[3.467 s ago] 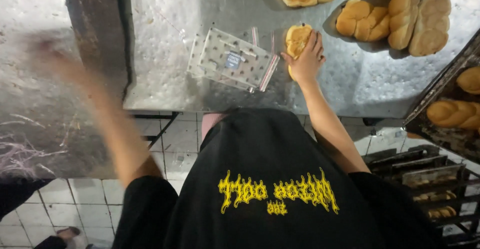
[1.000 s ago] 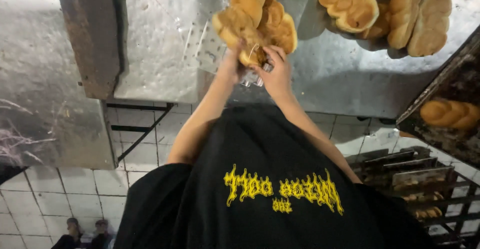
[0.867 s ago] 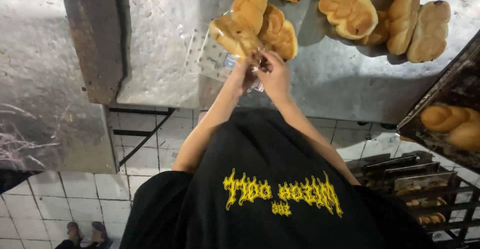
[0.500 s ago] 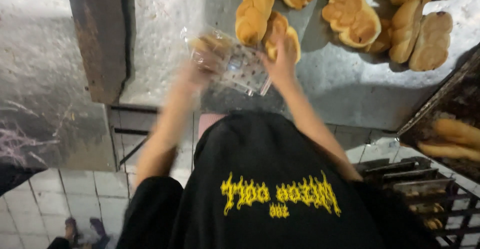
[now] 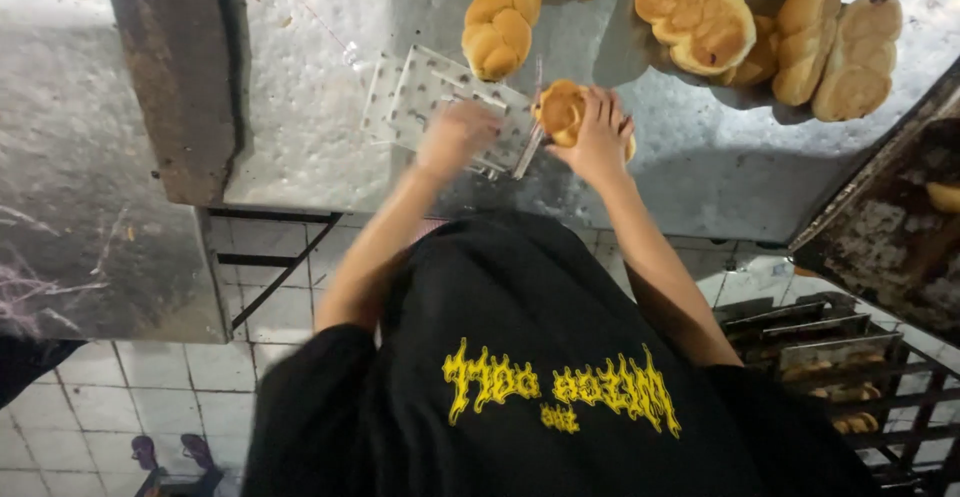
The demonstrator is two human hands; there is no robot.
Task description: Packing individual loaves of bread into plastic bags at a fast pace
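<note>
Golden braided bread roll [image 5: 562,112] sits at upper centre of the frame on the dimpled metal bench [image 5: 320,107], right hand [image 5: 598,137] curled over it. Left hand [image 5: 455,137], blurred, rests on clear dotted plastic bags [image 5: 420,92]; its grip cannot be told. Soft, light, crushable: best cupped loosely around the sides.

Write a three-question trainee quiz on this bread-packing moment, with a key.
1. True or false: the right hand rests on a bread roll.
2. What lies under the left hand: A) a stack of clear dotted plastic bags, B) a knife, C) a baking tray?
3. What kind of surface holds the braided loaves?

Key: 1 true; 2 A; 3 a metal table.
</note>
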